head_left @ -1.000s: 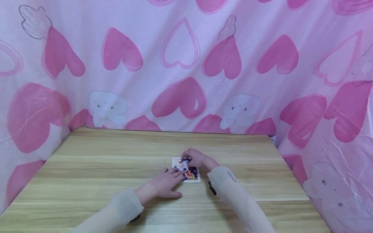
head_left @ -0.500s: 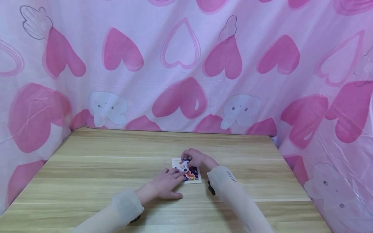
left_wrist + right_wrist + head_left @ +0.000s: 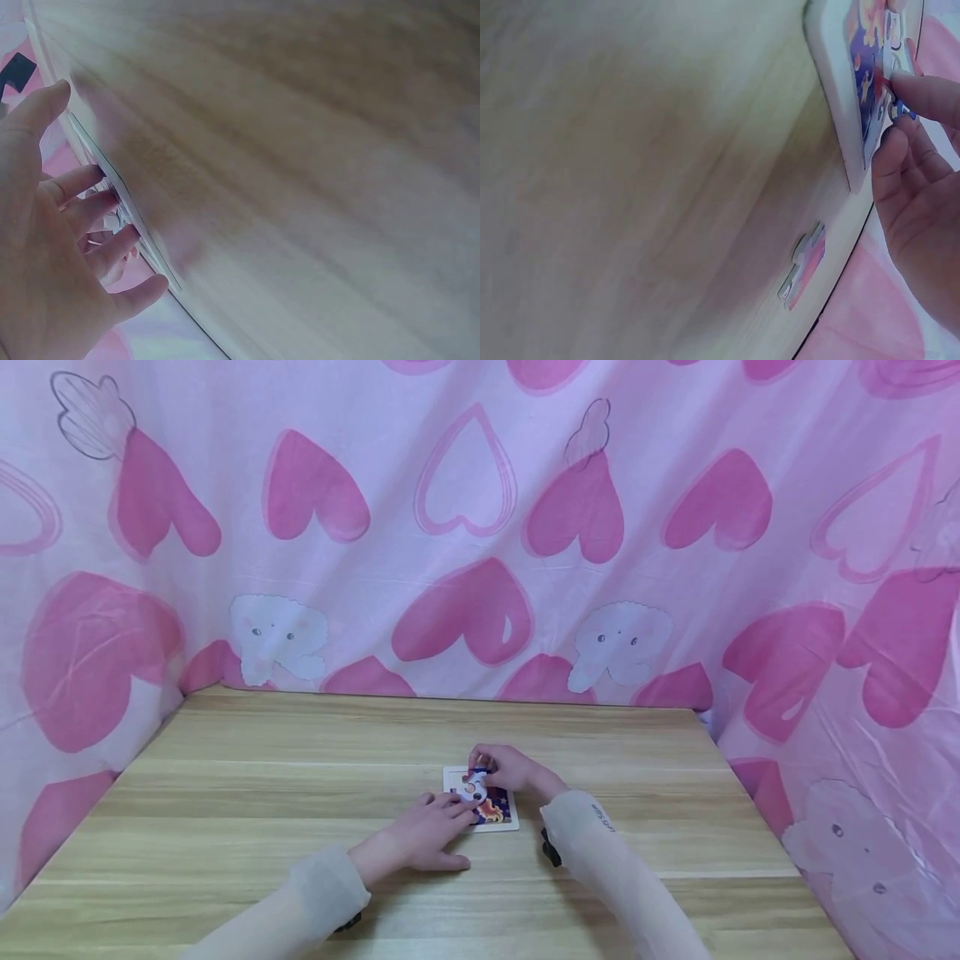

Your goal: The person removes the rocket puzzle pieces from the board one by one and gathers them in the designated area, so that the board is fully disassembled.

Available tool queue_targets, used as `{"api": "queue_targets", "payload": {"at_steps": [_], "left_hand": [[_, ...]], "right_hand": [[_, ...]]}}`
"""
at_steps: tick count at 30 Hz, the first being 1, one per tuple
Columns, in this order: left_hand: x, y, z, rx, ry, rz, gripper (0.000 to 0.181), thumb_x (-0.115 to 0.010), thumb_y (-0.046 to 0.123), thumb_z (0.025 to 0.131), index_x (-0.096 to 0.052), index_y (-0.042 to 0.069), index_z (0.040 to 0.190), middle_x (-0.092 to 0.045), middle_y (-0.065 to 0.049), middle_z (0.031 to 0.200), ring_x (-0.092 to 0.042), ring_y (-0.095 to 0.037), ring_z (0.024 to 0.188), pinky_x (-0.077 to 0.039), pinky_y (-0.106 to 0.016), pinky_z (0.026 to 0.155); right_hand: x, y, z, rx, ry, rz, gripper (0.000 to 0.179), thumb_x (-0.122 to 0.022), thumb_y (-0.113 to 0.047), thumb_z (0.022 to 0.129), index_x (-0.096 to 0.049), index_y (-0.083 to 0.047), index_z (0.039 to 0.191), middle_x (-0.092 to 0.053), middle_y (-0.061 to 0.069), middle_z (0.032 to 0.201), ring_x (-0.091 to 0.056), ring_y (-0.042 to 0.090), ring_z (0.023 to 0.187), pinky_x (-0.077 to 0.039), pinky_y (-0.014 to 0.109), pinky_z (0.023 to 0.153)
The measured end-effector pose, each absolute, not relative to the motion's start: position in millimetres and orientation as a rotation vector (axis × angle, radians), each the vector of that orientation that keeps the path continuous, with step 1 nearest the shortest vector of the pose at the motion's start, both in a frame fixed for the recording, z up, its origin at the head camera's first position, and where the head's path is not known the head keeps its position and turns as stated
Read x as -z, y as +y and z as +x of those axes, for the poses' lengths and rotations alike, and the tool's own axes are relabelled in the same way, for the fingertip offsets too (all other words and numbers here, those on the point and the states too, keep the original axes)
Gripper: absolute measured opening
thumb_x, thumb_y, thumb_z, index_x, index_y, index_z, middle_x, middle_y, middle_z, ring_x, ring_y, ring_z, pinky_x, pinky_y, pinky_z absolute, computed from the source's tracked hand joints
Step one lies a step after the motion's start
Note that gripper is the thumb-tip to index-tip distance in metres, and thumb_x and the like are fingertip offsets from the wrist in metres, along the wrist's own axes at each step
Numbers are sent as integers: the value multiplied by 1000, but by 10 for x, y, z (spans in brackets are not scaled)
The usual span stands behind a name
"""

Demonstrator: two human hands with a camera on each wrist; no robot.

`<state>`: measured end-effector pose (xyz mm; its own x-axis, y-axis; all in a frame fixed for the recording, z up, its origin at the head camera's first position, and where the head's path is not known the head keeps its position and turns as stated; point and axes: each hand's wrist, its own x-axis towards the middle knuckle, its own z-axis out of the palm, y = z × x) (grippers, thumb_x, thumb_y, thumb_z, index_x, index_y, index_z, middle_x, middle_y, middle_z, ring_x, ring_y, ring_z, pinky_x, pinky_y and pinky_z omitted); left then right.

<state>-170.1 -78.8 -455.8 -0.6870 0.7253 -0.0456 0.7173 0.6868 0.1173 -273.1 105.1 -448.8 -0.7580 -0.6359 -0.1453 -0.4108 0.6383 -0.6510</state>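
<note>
A small jigsaw puzzle in a white-bordered tray (image 3: pixel 506 827) lies on the wooden table, with a dark blue and orange picture. My left hand (image 3: pixel 431 831) spreads its fingers over the tray's left side, fingertips resting on the white part of the picture; in the left wrist view the same hand (image 3: pixel 56 232) shows extended fingers. At the tray's far edge my right hand (image 3: pixel 513 768) pinches a puzzle piece (image 3: pixel 901 111) between thumb and fingers, tilted just above the picture. The fingers partly cover this piece.
Another puzzle piece (image 3: pixel 804 266) lies on the table beyond the tray in the right wrist view; the right hand hides it from the head view. A pink heart-patterned curtain (image 3: pixel 461 610) borders the table's (image 3: pixel 300 735) back and sides.
My right hand and forearm have shifted slightly to the right, with the puzzle piece still pinched. The left hand stays in place on the tray.
</note>
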Motion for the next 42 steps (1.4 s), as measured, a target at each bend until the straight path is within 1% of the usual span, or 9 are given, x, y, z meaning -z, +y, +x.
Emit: {"api": "queue_targets", "payload": {"at_steps": [8, 12, 16, 20, 25, 32, 39, 42], "left_hand": [[4553, -796, -1698, -139, 2803, 1212, 67, -51, 57, 78, -44, 15, 129, -35, -4, 137, -30, -30, 123, -27, -54, 93], [4554, -801, -1694, -147, 2797, 1216, 66, -51, 57, 78, -44, 15, 129, -35, -4, 137, -30, -30, 123, -27, -54, 93], [4560, -801, -1696, -146, 2801, 1218, 67, -51, 57, 78, -44, 15, 129, -35, -4, 137, -31, -30, 123, -26, -54, 93], [4553, -798, -1692, -133, 2807, 1213, 67, -51, 58, 77, -44, 16, 129, -35, -3, 137, -31, -29, 123, -27, -54, 93], [4563, -797, -1692, -129, 2815, 1213, 67, -51, 58, 78, -44, 16, 129, -35, -3, 137, -31, -29, 122, -27, -53, 93], [4555, -797, -1687, -149, 2804, 1207, 67, -51, 57, 78, -44, 16, 129, -35, -4, 137, -31, -30, 122, -26, -54, 93], [4555, -798, -1690, -142, 2798, 1190, 66, -51, 57, 78, -43, 16, 130, -34, -3, 137, -29, -29, 123, -25, -54, 94], [4560, -799, -1696, -134, 2801, 1191, 66, -50, 58, 78, -43, 17, 130, -34, -2, 138, -29, -29, 123, -25, -54, 94]], "right_hand": [[4497, 1086, -2729, 865, 2513, -900, 20, -56, 1, 83, -53, -14, 95, -56, 0, 88, -53, 13, 81, -45, 28, 72], [4506, 1127, -2718, 920, 2507, -913, 18, -54, 1, 84, -53, -13, 95, -56, 2, 88, -53, 14, 81, -44, 29, 71], [4518, 1161, -2709, 982, 2503, -913, 20, -53, 2, 82, -53, -13, 96, -55, 3, 88, -52, 16, 80, -44, 30, 70], [4530, 1187, -2704, 1020, 2511, -884, 21, -53, 2, 81, -54, -13, 96, -55, 2, 87, -51, 15, 78, -44, 29, 69], [4518, 1202, -2696, 1050, 2506, -865, 21, -52, 3, 80, -54, -11, 95, -55, 3, 85, -52, 15, 76, -44, 30, 68], [4489, 1266, -2690, 1069, 2509, -844, 22, -52, 3, 80, -55, -12, 95, -55, 1, 84, -51, 15, 77, -43, 30, 71], [4416, 1434, -2651, 1161, 2494, -717, 24, -52, 3, 79, -56, -15, 94, -54, 4, 86, -49, 20, 77, -44, 32, 61], [4396, 1516, -2632, 1157, 2508, -686, 25, -52, 3, 77, -56, -15, 94, -54, 5, 86, -48, 21, 78, -44, 33, 64]]}}
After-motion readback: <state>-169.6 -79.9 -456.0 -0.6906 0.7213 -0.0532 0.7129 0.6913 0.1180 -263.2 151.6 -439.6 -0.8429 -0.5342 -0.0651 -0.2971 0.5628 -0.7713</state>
